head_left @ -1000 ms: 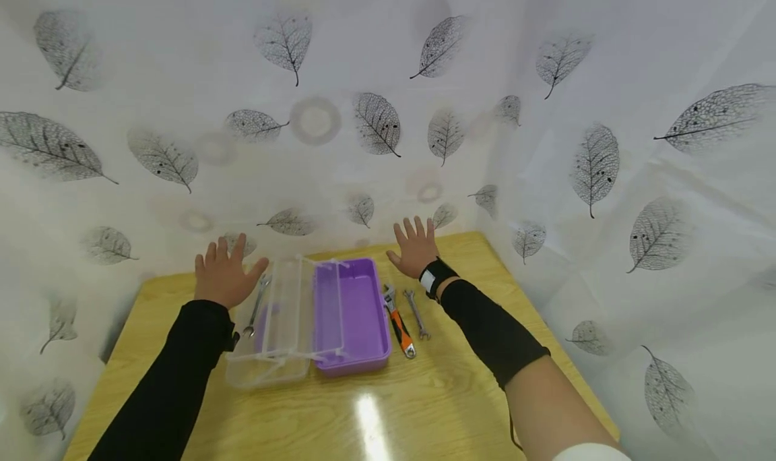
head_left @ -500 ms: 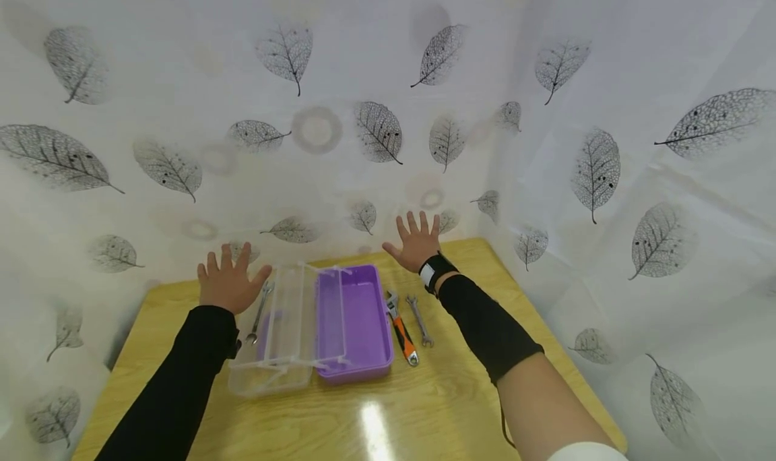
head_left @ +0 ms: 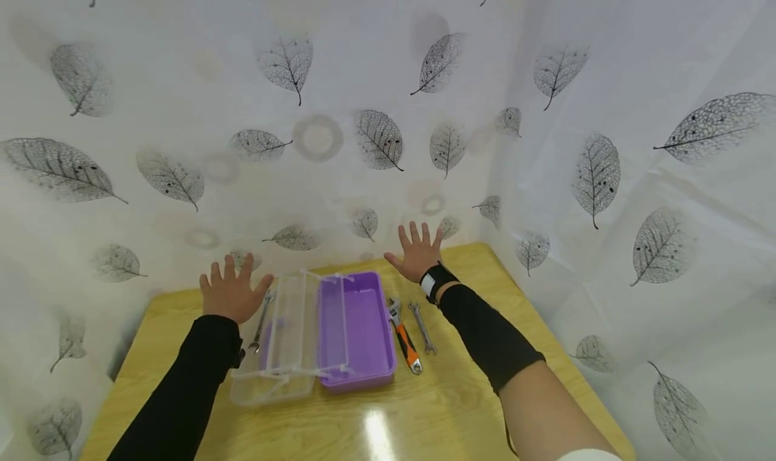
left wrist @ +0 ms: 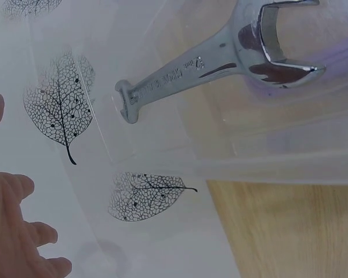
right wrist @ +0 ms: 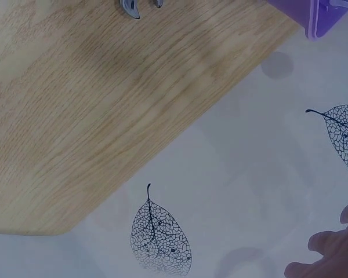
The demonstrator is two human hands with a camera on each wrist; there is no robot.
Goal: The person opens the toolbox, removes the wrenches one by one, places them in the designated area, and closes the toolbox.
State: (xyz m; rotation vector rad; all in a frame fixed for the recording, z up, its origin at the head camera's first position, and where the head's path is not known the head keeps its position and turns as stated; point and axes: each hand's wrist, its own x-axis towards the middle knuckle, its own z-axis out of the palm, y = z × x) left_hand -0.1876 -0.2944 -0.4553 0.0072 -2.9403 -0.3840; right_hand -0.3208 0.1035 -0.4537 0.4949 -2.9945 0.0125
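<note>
Both bare hands are held out over the far part of the table with fingers spread. My left hand (head_left: 233,296) is beside an open-end wrench (head_left: 262,323), which lies in the clear plastic lid (head_left: 285,388). The left wrist view shows that wrench (left wrist: 185,70) close up, its larger jaw nearest. To the lid's right sits a purple toolbox (head_left: 370,329), opened, with a clear tray partly over it. Right of the box lie an adjustable wrench (head_left: 404,336) with an orange and black handle and a smaller double-ended wrench (head_left: 422,327). My right hand (head_left: 417,255) is beyond these two, holding nothing.
The wooden table (head_left: 461,393) has its far edge just under the hands. A white curtain (head_left: 388,63) printed with dark leaves hangs behind the table and along its sides. In the right wrist view, a table corner (right wrist: 58,229) and the purple box's end (right wrist: 313,17) show.
The whole scene has slid slightly down in the head view as the head tilts up. Both hands stay spread in nearly the same places, and the tools and box lie as before.
</note>
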